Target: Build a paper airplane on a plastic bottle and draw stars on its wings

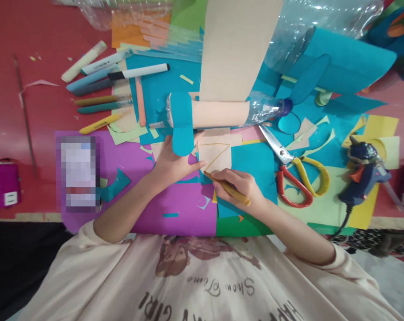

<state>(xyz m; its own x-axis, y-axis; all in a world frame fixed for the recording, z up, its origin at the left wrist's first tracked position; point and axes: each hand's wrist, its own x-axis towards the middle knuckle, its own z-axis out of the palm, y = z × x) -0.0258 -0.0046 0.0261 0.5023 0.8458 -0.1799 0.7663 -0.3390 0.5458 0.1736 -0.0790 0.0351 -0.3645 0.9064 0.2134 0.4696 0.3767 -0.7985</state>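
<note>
My right hand point(240, 185) is closed around a mustard-brown marker point(233, 191). The marker's tip touches a small peach paper piece point(213, 154), which bears brown lines forming a corner. My left hand point(175, 160) lies with fingers apart at the left of that piece, its thumb at the paper's edge. A blue paper strip with a rounded end point(182, 129) hides part of the left fingers. Just beyond lies a clear plastic bottle point(263, 109) on its side, partly wrapped in a peach paper band point(220, 113), with a dark purple cap point(286, 107).
Scissors point(288, 167) with red and yellow handles lie open at the right, near a blue glue gun point(360, 178). Several markers point(101, 100) are at the left, above a blurred phone-like rectangle point(79, 174). A tall peach sheet point(237, 49) rises behind the bottle. Paper scraps cover the coloured sheets.
</note>
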